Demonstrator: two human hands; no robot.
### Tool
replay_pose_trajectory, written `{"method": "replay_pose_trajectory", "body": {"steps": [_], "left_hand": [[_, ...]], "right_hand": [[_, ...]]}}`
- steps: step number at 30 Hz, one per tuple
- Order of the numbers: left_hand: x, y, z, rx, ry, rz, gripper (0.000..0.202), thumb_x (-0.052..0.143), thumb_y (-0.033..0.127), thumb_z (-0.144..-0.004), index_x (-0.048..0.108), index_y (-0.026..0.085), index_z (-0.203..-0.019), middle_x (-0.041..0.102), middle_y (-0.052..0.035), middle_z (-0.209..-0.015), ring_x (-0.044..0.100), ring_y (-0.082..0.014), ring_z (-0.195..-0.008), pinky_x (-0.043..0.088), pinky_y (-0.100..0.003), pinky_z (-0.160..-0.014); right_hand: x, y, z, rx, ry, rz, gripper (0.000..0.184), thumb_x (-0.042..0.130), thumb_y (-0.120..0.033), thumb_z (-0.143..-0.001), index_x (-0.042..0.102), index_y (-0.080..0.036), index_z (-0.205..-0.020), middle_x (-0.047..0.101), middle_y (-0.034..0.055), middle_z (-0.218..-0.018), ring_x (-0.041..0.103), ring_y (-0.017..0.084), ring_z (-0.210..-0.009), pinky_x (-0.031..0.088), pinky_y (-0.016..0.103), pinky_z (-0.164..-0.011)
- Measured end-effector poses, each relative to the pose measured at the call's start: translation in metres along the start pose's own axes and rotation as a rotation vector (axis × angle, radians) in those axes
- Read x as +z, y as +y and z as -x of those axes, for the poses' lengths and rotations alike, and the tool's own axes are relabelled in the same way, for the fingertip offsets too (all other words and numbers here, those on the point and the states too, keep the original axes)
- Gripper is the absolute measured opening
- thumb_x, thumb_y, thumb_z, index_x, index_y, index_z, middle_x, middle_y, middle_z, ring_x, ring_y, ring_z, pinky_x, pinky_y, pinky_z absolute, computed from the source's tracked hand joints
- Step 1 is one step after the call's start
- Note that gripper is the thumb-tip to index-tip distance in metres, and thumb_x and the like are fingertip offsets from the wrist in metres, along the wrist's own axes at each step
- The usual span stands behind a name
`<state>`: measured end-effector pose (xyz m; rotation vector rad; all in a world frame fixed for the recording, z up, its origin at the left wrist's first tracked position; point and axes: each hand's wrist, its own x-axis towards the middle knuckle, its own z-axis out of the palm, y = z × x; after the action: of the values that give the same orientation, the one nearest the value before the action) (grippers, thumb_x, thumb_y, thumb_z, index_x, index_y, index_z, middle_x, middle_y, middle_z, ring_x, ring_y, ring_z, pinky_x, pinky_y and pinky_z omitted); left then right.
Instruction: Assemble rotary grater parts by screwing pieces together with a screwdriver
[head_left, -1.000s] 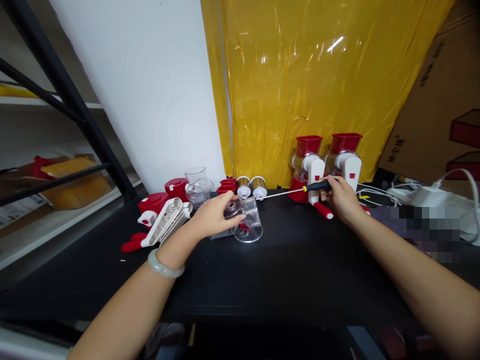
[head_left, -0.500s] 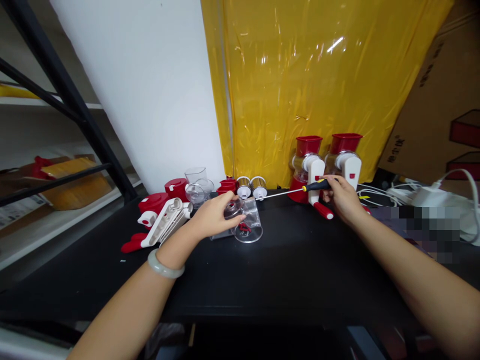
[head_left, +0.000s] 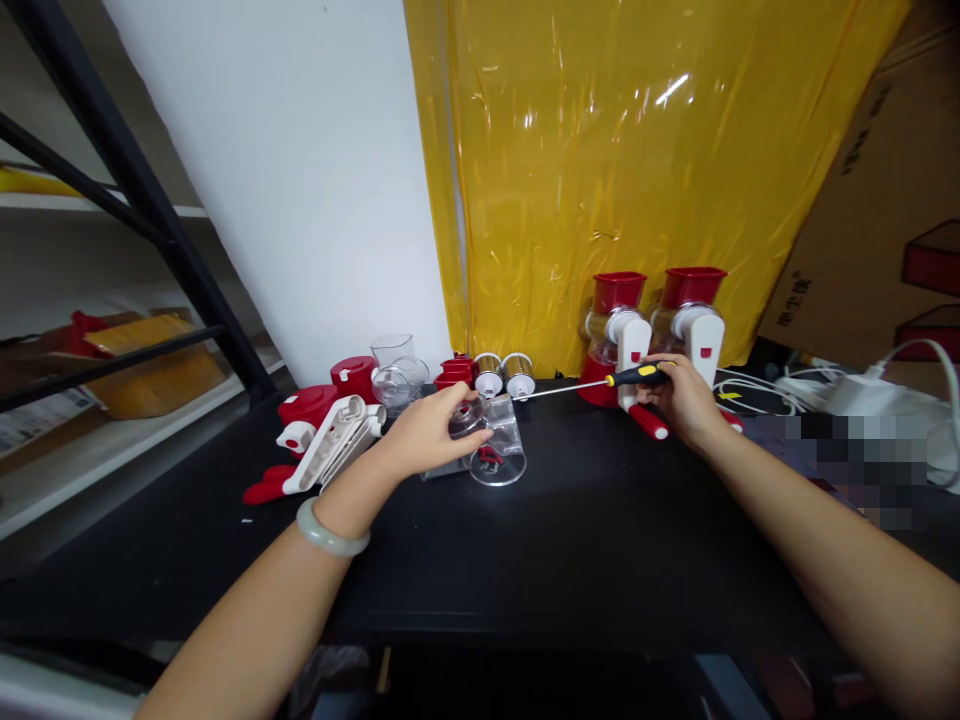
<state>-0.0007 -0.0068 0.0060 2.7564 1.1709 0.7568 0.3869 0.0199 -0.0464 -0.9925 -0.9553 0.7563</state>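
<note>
My left hand is closed around a clear plastic grater housing lying on the black table. Small red parts show inside or through its round rim. In my right hand is a screwdriver with a black and yellow handle, held level. Its long shaft points left, and the tip is near the top of the housing; whether it touches cannot be made out. Just behind stand two metal grater drums with white ends.
Two red and white rotary graters stand at the back right. To the left lie white crank bodies, red bases and another clear housing. White cables run along the right. Behind is a yellow-wrapped panel.
Almost nothing differs. The screwdriver handle has turned slightly in my right hand, showing more of its yellow patch. My left hand stays in place on the clear housing.
</note>
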Motion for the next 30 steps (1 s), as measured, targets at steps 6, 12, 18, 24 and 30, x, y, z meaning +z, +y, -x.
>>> {"method": "replay_pose_trajectory", "body": {"steps": [6, 12, 18, 24, 30], "left_hand": [[-0.0006, 0.0002, 0.0001, 0.002, 0.007, 0.012, 0.034, 0.063, 0.051, -0.088, 0.058, 0.022, -0.106, 0.072, -0.0108, -0.11, 0.07, -0.0274, -0.095, 0.055, -0.042, -0.084], [-0.0006, -0.0005, 0.0003, 0.015, 0.015, 0.017, 0.036, 0.063, 0.052, -0.088, 0.058, 0.023, -0.109, 0.072, -0.0104, -0.106, 0.07, -0.0285, -0.095, 0.056, -0.043, -0.084], [-0.0003, -0.0005, 0.0006, 0.006, 0.005, 0.008, 0.037, 0.063, 0.052, -0.089, 0.058, 0.022, -0.11, 0.072, -0.0108, -0.109, 0.07, -0.0285, -0.096, 0.055, -0.043, -0.085], [-0.0006, 0.0009, 0.0005, -0.004, 0.005, 0.013, 0.038, 0.064, 0.052, -0.088, 0.058, 0.022, -0.111, 0.072, -0.0106, -0.111, 0.071, -0.029, -0.097, 0.055, -0.043, -0.086], [-0.0012, 0.0012, 0.0, 0.01, 0.008, 0.02, 0.036, 0.063, 0.052, -0.088, 0.059, 0.023, -0.109, 0.073, -0.0107, -0.107, 0.071, -0.0288, -0.096, 0.056, -0.043, -0.084]], "right_hand": [[-0.0002, -0.0054, 0.0029, -0.087, 0.039, 0.156, 0.033, 0.066, -0.059, -0.082, 0.057, -0.028, -0.078, 0.043, -0.0042, -0.046, 0.038, 0.013, -0.038, 0.03, 0.026, -0.033], [0.0039, -0.0061, 0.0023, -0.015, 0.035, -0.021, 0.025, 0.074, -0.044, -0.075, 0.059, -0.026, -0.082, 0.052, -0.0027, -0.058, 0.049, 0.013, -0.046, 0.039, 0.025, -0.038], [0.0074, -0.0068, 0.0035, 0.091, 0.06, -0.183, 0.017, 0.069, -0.031, -0.073, 0.058, -0.025, -0.084, 0.061, -0.0014, -0.068, 0.057, 0.012, -0.052, 0.05, 0.025, -0.047], [0.0033, -0.0049, 0.0027, 0.076, -0.001, -0.196, 0.015, 0.064, -0.027, -0.07, 0.058, -0.024, -0.083, 0.065, 0.0007, -0.072, 0.062, 0.016, -0.061, 0.055, 0.031, -0.057], [0.0004, -0.003, 0.003, 0.001, -0.059, -0.159, 0.019, 0.065, -0.032, -0.069, 0.06, -0.024, -0.085, 0.065, 0.0019, -0.078, 0.066, 0.019, -0.069, 0.054, 0.031, -0.056]]}}
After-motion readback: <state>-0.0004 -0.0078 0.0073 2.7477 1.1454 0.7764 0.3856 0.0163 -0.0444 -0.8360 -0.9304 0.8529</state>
